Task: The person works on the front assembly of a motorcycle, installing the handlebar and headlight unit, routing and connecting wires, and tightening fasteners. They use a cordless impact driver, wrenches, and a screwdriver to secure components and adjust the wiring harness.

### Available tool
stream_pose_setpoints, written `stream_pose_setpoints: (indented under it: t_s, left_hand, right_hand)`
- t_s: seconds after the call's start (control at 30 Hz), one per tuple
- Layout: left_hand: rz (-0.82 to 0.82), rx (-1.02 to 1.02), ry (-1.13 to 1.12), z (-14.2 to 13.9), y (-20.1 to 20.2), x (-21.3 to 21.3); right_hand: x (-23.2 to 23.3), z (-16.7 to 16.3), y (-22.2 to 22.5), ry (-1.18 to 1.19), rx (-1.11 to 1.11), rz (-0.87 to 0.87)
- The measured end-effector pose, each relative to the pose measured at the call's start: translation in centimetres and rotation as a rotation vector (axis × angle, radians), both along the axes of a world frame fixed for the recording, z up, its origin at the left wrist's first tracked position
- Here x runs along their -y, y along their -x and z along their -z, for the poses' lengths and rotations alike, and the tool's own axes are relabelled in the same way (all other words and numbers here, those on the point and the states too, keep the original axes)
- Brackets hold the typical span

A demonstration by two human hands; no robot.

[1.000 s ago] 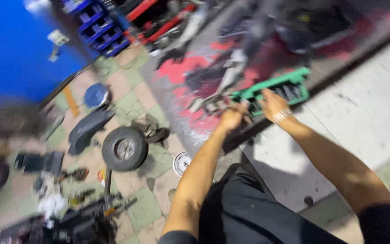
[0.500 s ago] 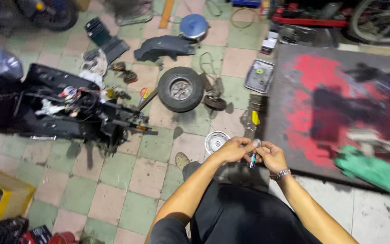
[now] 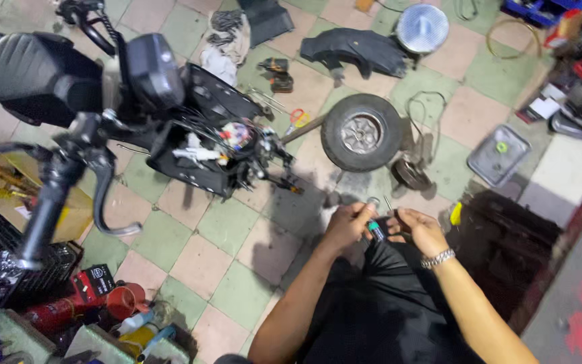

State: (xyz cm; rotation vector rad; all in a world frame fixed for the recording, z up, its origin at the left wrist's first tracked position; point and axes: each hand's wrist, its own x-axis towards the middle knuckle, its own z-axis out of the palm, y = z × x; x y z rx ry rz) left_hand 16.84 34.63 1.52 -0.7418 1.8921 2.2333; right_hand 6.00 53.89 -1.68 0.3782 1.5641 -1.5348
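Head view: both hands' fingers grip a screwdriver (image 3: 376, 229); wheel (image 3: 362, 132) beyond them.

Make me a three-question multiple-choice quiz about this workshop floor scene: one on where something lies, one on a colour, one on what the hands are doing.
1. Where does the loose wheel lie?
A. On the tiled floor beyond the hands
B. On the scooter seat
C. Inside the metal tray

2. What colour are the handles of the scissors?
A. Blue
B. Red-orange
C. White

3. What is the state of the left hand and right hand?
A. Both flat on the floor
B. Both empty and apart
C. Brought together around a small tool

Answers: 1 A, it rests flat on the tiles; 2 B, the loops are red-orange; 3 C, both sets of fingers meet at the tool.
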Motion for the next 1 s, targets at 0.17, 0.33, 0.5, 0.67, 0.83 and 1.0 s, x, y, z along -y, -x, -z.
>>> stream_pose_setpoints:
  t_s: [0.17, 0.33, 0.5, 0.67, 0.83, 1.0]
  left_hand:
    - [-0.366, 0.073, -0.24, 2.5, 5.2, 10.6]
    - [-0.627, 0.132, -0.335, 5.2, 12.2, 19.6]
    - [-0.914, 0.189, -0.397, 11.6, 20.6, 28.6]
    - [-1.108, 0.212, -0.455, 18.4, 24.8, 34.6]
    - [-1.214, 0.45, -0.578, 21.4, 25.3, 37.1]
    - [-1.223, 0.533, -0.606, 23.4, 24.2, 39.1]
  right_hand:
    - [8.0, 1.8, 7.4, -0.147, -0.221, -0.235]
    - [21.3, 7.4, 18.3, -0.217, -0.283, -0.401]
    - [42.0, 19.7, 30.3, -0.391, -0.805, -0.716]
    - [60.5, 32.8, 37.2, -0.516, -0.881, -1.063]
    - [71.7, 40.4, 40.0, -0.452, -1.083, -1.155]
    - [75.9, 44.0, 39.6, -0.52, -1.158, -1.362]
